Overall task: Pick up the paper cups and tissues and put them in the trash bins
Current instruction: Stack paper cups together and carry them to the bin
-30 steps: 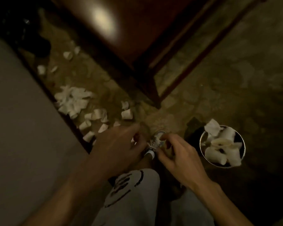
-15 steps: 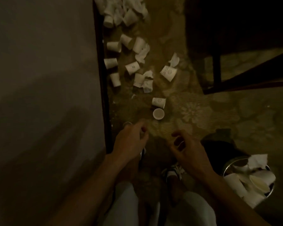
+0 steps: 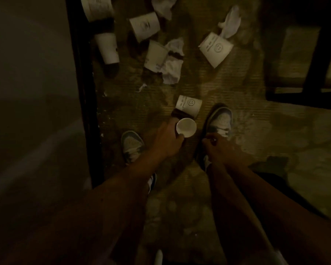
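One upright paper cup (image 3: pixel 186 128), untouched on the floor (image 3: pixel 237 88) half a second ago, is now gripped by the left hand (image 3: pixel 168 139), the right hand (image 3: pixel 220 148) loosely curled and empty, so binning likely comes next.

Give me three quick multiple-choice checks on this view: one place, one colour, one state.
1. Where is the smiley cup nearest the left grip?
A. just beyond the held cup
B. inside a bin
C. on top of a shoe

2. What colour are the cups?
A. red
B. white
C. blue

3. How is the held cup?
A. crushed flat
B. mouth down
C. mouth up and round

Key: 1 A, it lies on its side on the floor just past the held cup. 2 B, every cup shows white. 3 C, its open round mouth faces the camera.
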